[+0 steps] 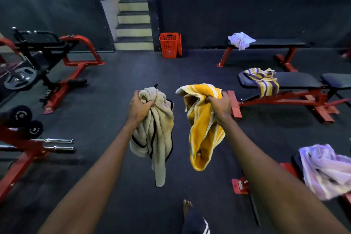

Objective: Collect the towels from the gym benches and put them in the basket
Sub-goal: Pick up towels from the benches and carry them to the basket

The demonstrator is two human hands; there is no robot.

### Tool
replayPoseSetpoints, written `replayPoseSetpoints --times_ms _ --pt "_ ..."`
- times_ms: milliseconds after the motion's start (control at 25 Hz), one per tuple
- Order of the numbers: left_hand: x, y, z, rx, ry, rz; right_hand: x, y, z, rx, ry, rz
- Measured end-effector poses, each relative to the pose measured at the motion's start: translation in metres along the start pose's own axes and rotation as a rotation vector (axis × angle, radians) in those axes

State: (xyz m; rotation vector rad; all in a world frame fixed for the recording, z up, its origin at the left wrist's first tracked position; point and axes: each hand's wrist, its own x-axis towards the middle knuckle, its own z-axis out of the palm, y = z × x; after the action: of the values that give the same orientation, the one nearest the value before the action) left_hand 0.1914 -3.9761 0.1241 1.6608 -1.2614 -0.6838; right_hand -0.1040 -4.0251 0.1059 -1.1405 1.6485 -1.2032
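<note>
We were midway through the carrying step. Our left hand (139, 107) had its grip clenched around the bunched top of a cream towel (155, 135) with dark edging, and our right hand (218, 105) was grasping a yellow striped towel (203, 131); both hung free above the floor, well short of the orange basket (169, 44). The basket stood ahead of us against the dark wall, just right of the steps (133, 23).

Three towels lay uncollected to the right of the basket: a white one (241, 40) on the far counter (275, 42), a purple-and-yellow striped one (264, 80) on the middle counter (296, 80), and a lilac one (324, 169) nearest us (its counter mostly hidden).

The next move, we judged, called for walking straight to the basket and releasing both loads over its open top.
</note>
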Motion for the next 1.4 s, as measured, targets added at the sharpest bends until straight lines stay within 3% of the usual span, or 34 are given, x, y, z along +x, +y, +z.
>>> replayPoseSetpoints --times_ms 360,1040,1400 --pt "0.253 0.029 0.063 -0.001 0.047 -0.012 0.245 -0.063 0.088 -0.038 -0.010 -0.013" --pt "0.742 0.003 0.129 -0.059 0.003 0.005 0.659 -0.148 0.300 -0.062 0.055 0.034" --pt "0.999 -0.019 0.197 -0.078 0.022 -0.058 0.922 -0.181 0.412 0.024 0.051 0.079"
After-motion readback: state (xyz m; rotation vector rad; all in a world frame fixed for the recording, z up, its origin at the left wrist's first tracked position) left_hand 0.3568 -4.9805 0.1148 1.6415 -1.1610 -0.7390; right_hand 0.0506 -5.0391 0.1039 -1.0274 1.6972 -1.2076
